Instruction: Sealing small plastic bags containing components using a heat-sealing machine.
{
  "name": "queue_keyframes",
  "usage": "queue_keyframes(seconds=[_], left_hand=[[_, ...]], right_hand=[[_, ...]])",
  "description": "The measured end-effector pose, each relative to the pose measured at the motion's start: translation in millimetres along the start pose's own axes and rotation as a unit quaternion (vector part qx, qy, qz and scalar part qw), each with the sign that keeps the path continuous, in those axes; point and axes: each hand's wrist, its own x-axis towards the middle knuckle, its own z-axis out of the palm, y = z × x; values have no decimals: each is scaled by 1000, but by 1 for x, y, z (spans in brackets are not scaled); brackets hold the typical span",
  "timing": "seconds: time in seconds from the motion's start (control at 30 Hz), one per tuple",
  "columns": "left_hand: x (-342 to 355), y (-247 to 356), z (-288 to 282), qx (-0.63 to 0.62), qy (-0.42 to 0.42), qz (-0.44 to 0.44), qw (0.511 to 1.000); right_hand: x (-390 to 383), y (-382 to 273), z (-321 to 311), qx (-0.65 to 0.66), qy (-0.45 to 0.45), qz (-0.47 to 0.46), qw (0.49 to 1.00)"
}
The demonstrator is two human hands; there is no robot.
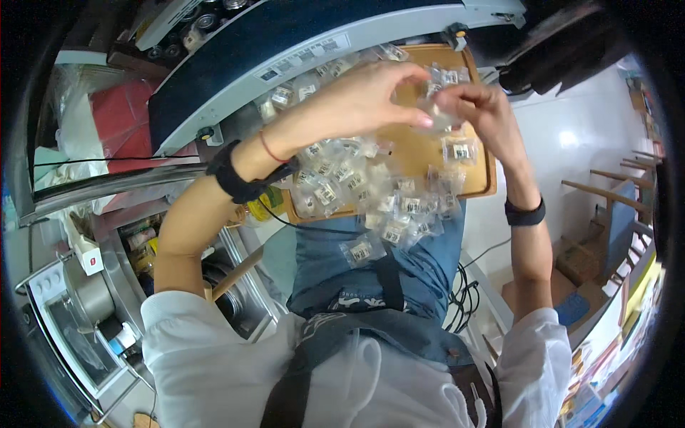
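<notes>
My right hand (485, 118) is closed in a pinch on a small clear plastic packet (441, 118), blurred, above the tray. Just left of it my left hand (389, 93) curves with thumb and forefinger apart. Its thumb tip comes close to the packet; whether they touch I cannot tell. Under both hands lies a brown tray (407, 150). Many small clear packets with printed labels lie heaped along its left and near side (342, 175). Some spill over the near rim onto my blue apron (314, 250), among them a single packet (360, 250).
A long dark machine (307, 32) with a grey edge and black knobs crosses beyond the tray. Steel shelving with a pot (89, 296) stands at left. Black cables (464, 299) hang at right, near a wooden stool (606, 189) on the pale floor.
</notes>
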Motion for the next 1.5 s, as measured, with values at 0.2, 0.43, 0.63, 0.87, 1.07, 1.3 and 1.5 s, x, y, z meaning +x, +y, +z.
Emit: queue_keyframes(seconds=[0.2, 0.43, 0.63, 0.87, 1.07, 1.3, 1.5], left_hand=[[28, 10, -5, -23, 78, -25, 996], [58, -8, -14, -197, 129, -34, 971], [101, -13, -35, -424, 158, -90, 887], [177, -47, -54, -490, 205, -128, 837], [235, -96, -65, -608, 189, -143, 758], [248, -110, -69, -598, 151, -159, 771], [245, -127, -56, -575, 312, -115, 747]], right_hand=[[26, -31, -15, 62, 45, -77, 994], [39, -37, -18, 60, 138, -119, 981], [98, -37, -52, 101, 135, -130, 977], [174, -26, -90, 52, 195, -168, 965], [238, -12, -109, 82, 260, -93, 958], [312, 8, -131, 8, 283, -64, 957], [286, -11, -105, 75, 178, -55, 980]])
